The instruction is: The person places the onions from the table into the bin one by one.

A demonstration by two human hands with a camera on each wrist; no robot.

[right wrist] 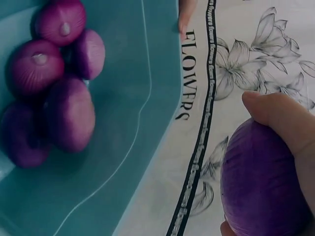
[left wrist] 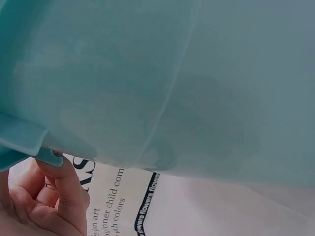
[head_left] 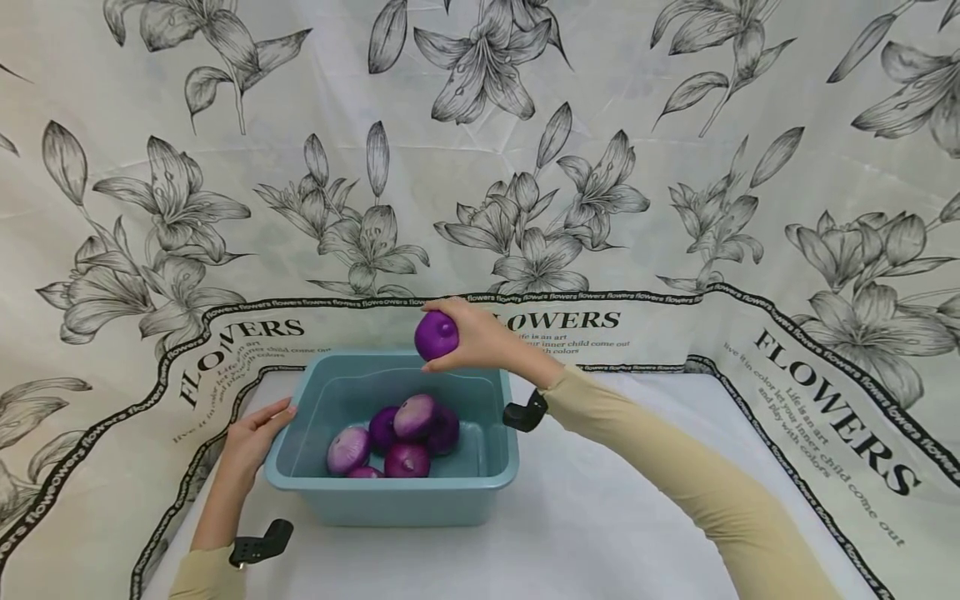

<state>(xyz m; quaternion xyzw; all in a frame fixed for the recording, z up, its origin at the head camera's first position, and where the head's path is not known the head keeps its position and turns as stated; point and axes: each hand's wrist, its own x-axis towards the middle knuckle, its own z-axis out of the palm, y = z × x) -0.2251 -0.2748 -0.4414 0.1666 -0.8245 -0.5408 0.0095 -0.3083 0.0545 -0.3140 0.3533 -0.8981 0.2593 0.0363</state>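
My right hand (head_left: 483, 337) grips a purple onion (head_left: 433, 337) above the back rim of a blue-green plastic basin (head_left: 390, 502). In the right wrist view, the thumb and fingers wrap the sides of this onion (right wrist: 261, 179). At the basin's left rim, my left hand (head_left: 250, 442) holds on. The left wrist view shows its fingers (left wrist: 69, 191) curled beneath the rim's lip. Several purple onions, among them a paler one (head_left: 348, 450) and a reddish one (head_left: 407, 460), lie grouped on the basin's floor. One onion (head_left: 416, 416) rests on top of others.
A white cloth (head_left: 600, 500) covers the table under the basin. Behind and at both sides hangs a curtain (head_left: 480, 167) printed with flowers and lettering. Each wrist carries a black camera mount (head_left: 525, 412).
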